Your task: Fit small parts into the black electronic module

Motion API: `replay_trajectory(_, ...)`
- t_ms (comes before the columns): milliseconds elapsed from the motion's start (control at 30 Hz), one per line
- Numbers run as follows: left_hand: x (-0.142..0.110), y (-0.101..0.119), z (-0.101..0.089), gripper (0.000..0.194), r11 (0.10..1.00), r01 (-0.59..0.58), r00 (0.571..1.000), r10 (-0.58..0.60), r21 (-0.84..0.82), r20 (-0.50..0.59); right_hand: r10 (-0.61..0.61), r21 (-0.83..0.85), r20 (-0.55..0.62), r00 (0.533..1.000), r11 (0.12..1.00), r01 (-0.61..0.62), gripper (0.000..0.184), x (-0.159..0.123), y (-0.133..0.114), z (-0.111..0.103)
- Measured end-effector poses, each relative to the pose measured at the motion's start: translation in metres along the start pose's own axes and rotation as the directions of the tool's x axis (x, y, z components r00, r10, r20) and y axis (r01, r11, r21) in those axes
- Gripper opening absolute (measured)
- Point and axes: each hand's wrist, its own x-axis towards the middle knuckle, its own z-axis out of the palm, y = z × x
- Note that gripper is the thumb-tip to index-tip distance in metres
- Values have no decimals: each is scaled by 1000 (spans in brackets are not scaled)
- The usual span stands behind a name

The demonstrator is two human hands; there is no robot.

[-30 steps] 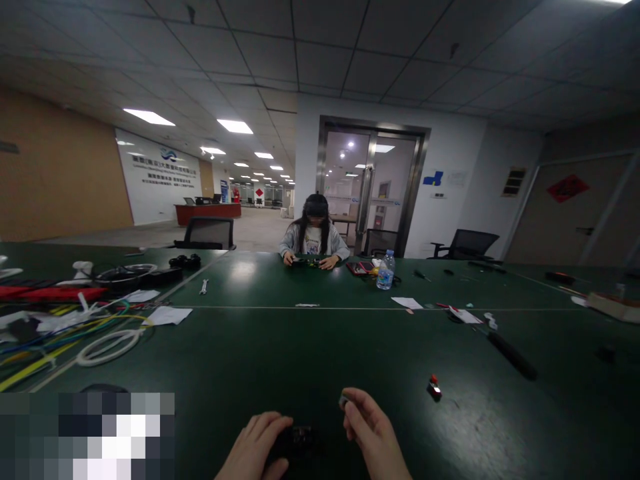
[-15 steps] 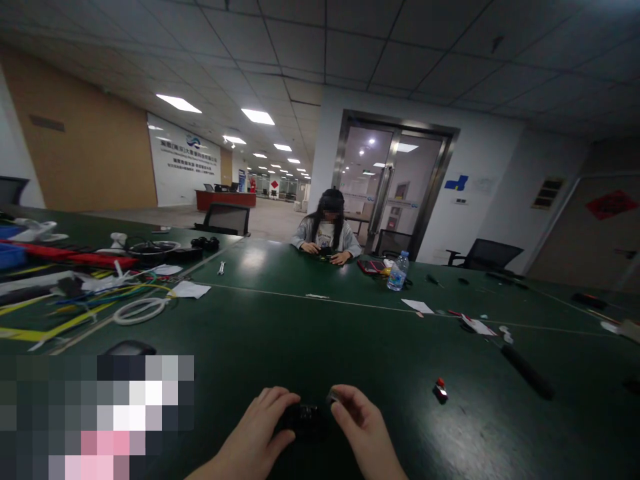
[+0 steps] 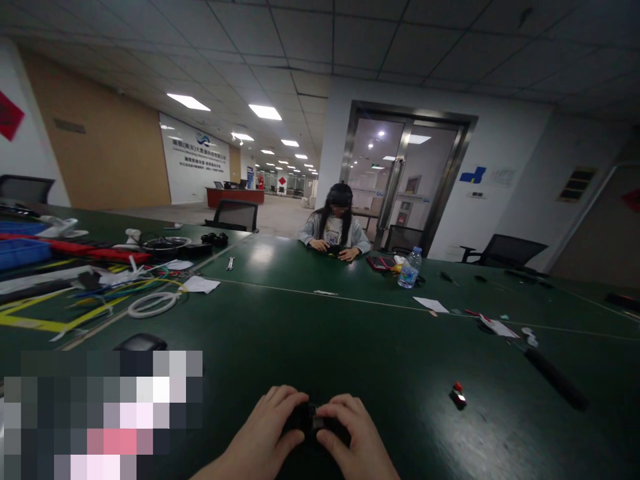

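Note:
Low in the middle, my left hand [image 3: 267, 430] is closed around the left side of a small black device [image 3: 301, 419] at the green table. Its exact kind is too dark to make out. From the other side comes my right hand [image 3: 359, 430], thumb and fingers pinching a small grey piece [image 3: 319, 422] against the device. Whether the piece sits in the device or only touches it, I cannot tell. My fingers hide much of both.
Off to the right are a small red-and-black item [image 3: 458, 395] and a black-handled tool [image 3: 555, 377]. A water bottle [image 3: 409, 268] stands farther back, near a seated person [image 3: 335, 227]. Cables, blue bins [image 3: 23, 253] and a white coil [image 3: 153, 304] crowd the left.
My right hand has moved left, bringing the small grey piece from beside the black device up against it. My left hand still grips the device. The view has turned slightly left.

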Motion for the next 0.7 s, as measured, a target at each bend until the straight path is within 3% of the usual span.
replay_trajectory(300,1,-10,4,44,997,-53,998,51,-57,-32,40,-241,84,996,970,-19,27,-1,-13,-2)
replay_trajectory(533,0,-14,6,44,992,-67,996,60,-103,-74,60,-129,43,997,990,-54,51,-5,-6,-3)
replay_trajectory(700,-1,-21,8,42,977,-98,994,89,-188,-59,73,-95,77,994,993,-66,50,-5,1,-6)
